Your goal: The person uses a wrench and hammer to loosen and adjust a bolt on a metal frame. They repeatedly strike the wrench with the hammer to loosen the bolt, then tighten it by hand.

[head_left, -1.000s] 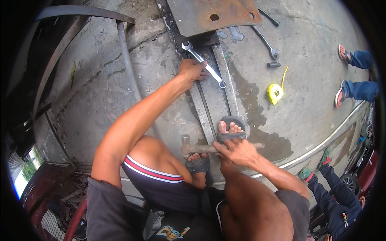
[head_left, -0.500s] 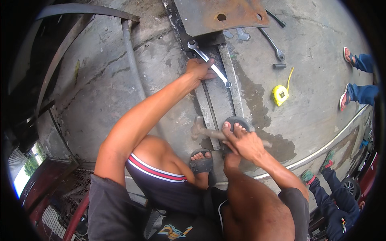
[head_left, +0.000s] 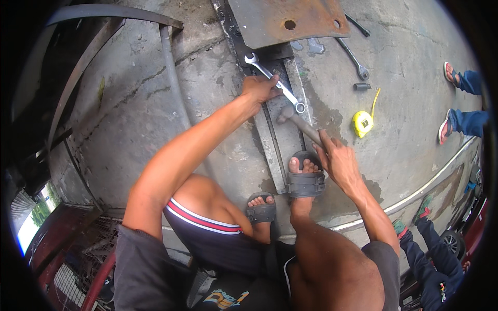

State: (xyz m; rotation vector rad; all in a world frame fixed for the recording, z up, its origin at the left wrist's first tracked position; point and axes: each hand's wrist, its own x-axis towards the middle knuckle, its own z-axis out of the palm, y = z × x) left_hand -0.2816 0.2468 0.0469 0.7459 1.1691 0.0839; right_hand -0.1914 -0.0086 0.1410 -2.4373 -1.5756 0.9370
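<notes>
My left hand (head_left: 258, 89) is closed round the middle of a shiny combination wrench (head_left: 287, 94). The wrench slants, its open end up by the dark metal frame under the rusty plate (head_left: 288, 20), its ring end lower right. In my right hand (head_left: 337, 158) is a hammer (head_left: 304, 126), gripped by the handle. Its head, slightly blurred, is just below the wrench's ring end, with a small gap showing between them. Beneath both tools runs a grey metal channel (head_left: 273, 147) on the floor. What the wrench's open end touches is not clear.
To the right on the concrete lie a yellow tape measure (head_left: 362, 123), a socket (head_left: 362, 87), a ratchet (head_left: 358, 65) and a dark bar (head_left: 358, 24). My sandalled feet (head_left: 306, 179) flank the channel's near end. Other people's legs (head_left: 467, 124) stand at the right. Curved metal strips (head_left: 85, 67) are at left.
My right hand has swung the hammer up and forward from above my foot, bringing its head close to the wrench's ring end. The left hand keeps its hold on the wrench.
</notes>
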